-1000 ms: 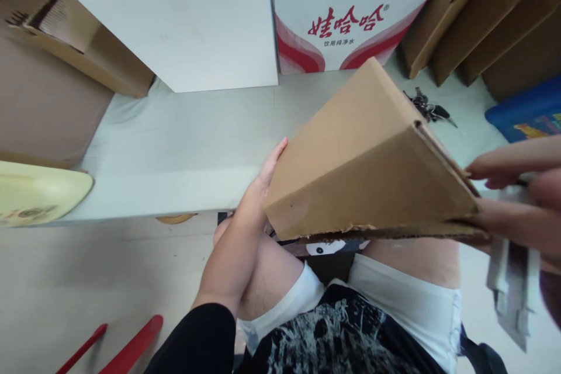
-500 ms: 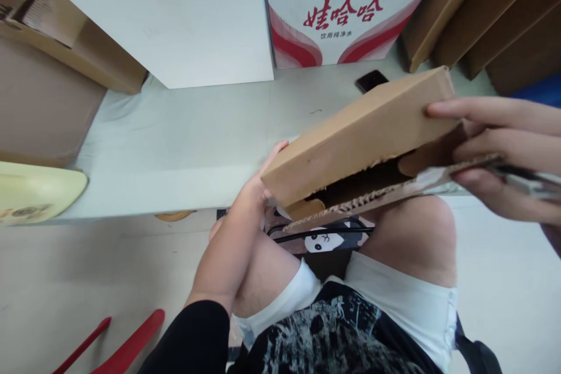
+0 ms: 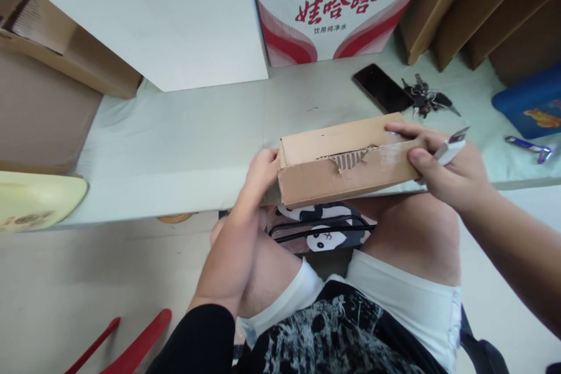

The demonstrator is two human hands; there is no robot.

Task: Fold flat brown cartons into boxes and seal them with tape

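Note:
A small brown cardboard box (image 3: 346, 178) is held between my hands at the table's front edge, above my knees. Its front flap has a torn edge with the corrugated layer bared, and a strip of clear tape near the right end. My left hand (image 3: 262, 174) grips the box's left end, its fingertips hidden behind the cardboard. At the other end, my right hand (image 3: 453, 169) pinches the box with the thumb in front. A white utility knife (image 3: 451, 147) is also tucked in that hand, its blade pointing up and right.
A black phone (image 3: 381, 87) and a bunch of keys (image 3: 423, 96) lie behind the box on the table (image 3: 188, 146). White cartons (image 3: 166, 35) stand at the back, cardboard (image 3: 473, 11) at the right. Also there are a blue container (image 3: 532, 99) and a yellow object (image 3: 39, 198).
The box has turned and come down to the left at its right end; its torn flap now lies nearly closed. My right hand moved left and down with it, uncovering the phone and keys.

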